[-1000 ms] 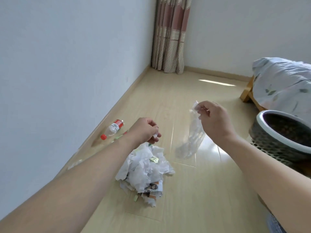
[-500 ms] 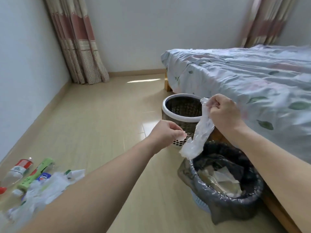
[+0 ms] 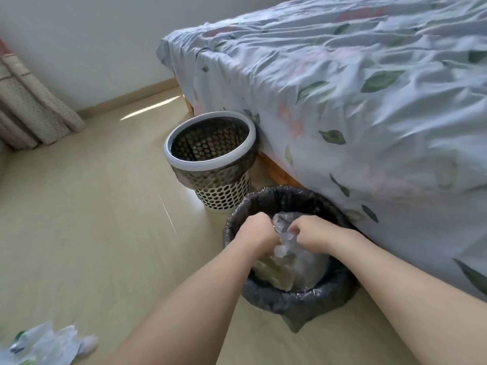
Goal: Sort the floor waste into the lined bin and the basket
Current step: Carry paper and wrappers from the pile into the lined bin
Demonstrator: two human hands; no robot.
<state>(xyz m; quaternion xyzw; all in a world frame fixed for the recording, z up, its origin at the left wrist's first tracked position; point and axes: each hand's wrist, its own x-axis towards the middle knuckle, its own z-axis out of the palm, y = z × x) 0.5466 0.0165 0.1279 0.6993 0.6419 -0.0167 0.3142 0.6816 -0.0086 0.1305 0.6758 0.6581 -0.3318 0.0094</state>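
Both the left hand (image 3: 259,234) and right hand (image 3: 307,231) pinch the crumpled clear plastic bag (image 3: 292,255) low inside the round black-lined bin (image 3: 290,296), where light film could cling to fingers and lift out again.

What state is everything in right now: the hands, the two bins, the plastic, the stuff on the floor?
Left hand: curled, gripping the clear plastic bag.
Right hand: curled, gripping the same bag.
Clear plastic bag: crumpled, inside the lined bin's mouth, not released.
Lined bin: upright, black liner folded over the rim, some waste inside.
Basket: upright, contents unclear.
Floor waste: blurred heap, not yet sorted.
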